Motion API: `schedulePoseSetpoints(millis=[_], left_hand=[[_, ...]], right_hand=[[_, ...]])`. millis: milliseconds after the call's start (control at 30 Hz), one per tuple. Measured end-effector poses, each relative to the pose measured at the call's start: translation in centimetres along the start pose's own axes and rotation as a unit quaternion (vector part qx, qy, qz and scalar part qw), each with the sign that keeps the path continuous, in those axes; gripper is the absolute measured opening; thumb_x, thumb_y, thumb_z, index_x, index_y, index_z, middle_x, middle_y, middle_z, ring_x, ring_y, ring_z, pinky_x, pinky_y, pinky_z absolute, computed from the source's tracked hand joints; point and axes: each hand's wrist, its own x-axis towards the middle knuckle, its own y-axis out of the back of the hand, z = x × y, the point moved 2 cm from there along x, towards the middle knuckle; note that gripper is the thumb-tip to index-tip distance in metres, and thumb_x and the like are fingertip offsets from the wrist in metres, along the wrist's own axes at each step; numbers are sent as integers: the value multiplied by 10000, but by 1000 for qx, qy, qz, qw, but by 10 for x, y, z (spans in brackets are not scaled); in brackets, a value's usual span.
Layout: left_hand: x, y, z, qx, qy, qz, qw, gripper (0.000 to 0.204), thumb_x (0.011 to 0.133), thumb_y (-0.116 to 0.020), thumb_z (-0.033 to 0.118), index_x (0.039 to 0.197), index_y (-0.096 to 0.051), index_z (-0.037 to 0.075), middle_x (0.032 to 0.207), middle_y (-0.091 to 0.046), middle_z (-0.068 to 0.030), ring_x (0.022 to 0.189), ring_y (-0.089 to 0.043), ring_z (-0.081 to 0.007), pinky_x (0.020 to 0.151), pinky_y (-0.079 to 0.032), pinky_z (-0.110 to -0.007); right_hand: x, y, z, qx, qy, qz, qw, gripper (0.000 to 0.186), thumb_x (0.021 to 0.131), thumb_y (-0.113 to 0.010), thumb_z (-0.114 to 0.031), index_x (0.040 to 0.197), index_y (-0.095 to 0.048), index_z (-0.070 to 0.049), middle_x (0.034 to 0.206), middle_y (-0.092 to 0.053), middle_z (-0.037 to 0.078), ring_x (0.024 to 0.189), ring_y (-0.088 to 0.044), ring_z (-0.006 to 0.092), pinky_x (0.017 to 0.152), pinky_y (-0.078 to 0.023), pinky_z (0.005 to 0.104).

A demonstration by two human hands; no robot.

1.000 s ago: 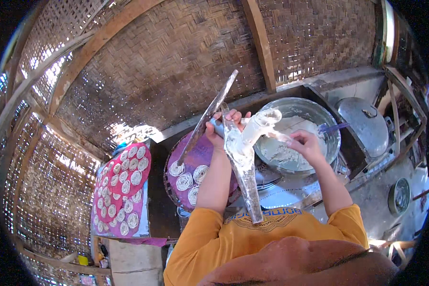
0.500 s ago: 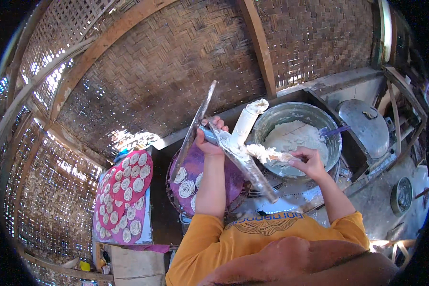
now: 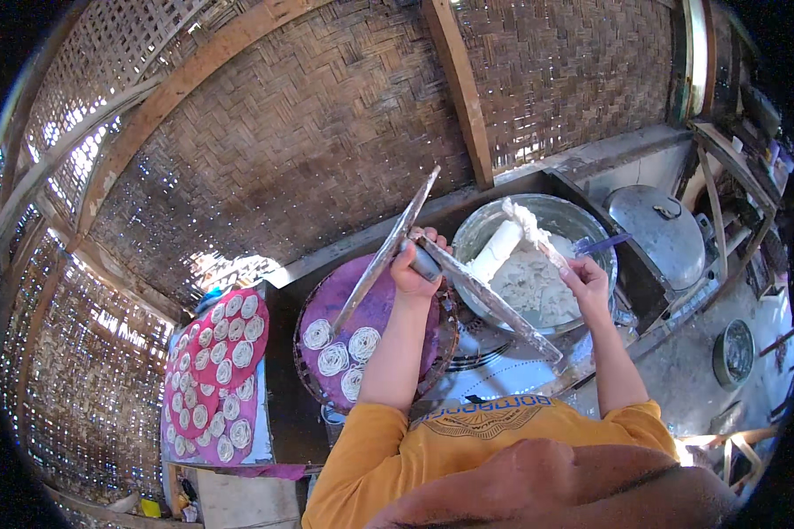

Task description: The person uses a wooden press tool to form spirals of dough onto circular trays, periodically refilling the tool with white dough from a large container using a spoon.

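My left hand [image 3: 412, 280] is closed around a wooden dough press [image 3: 513, 315], at the dark cylinder between its two long bars. The press tilts, and its dough-coated white tube [image 3: 496, 252] points over a large metal basin [image 3: 605, 310] of white dough [image 3: 538, 295]. In my right hand [image 3: 589, 289] is a flat wooden stick [image 3: 552, 254], pinched at its lower end. White dough clings to the stick's upper end, at the mouth of the tube. To the left of the press lies a round purple mat [image 3: 384, 286] with several coiled noodle nests [image 3: 333, 359].
Pink mats [image 3: 254, 346] with many dough nests lie at the left. A purple handle [image 3: 607, 242] sticks out of the basin. A lidded metal pot [image 3: 655, 238] stands to its right. Behind rises a woven bamboo wall [image 3: 326, 132]. A metal bowl [image 3: 734, 354] sits low at the right.
My right hand has raised the stick's doughy end from beside the press to the tube's mouth. The press has shifted right and turned, its tube now over the basin.
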Motion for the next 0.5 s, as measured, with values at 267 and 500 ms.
schedulePoseSetpoints(millis=[267, 500], left_hand=[[0, -6, 6, -62, -7, -55, 997, 266, 661, -665, 301, 853, -532, 175, 871, -421, -46, 763, -422, -178, 727, -385, -348], [-18, -47, 24, -31, -30, -144, 989, 320, 630, -706, 305, 883, -544, 195, 897, -371, -25, 783, -412, -157, 771, -383, -315]], right_hand=[[-6, 26, 13, -517, 163, -14, 840, 428, 681, -633, -326, 1010, -577, -57, 951, -579, 155, 900, -539, 316, 804, -415, 351], [-88, -123, -97, 497, -399, -404, 656, 1009, 583, -278, -806, 1278, -284, -74, 1076, -485, 232, 808, -555, 280, 716, -456, 387]])
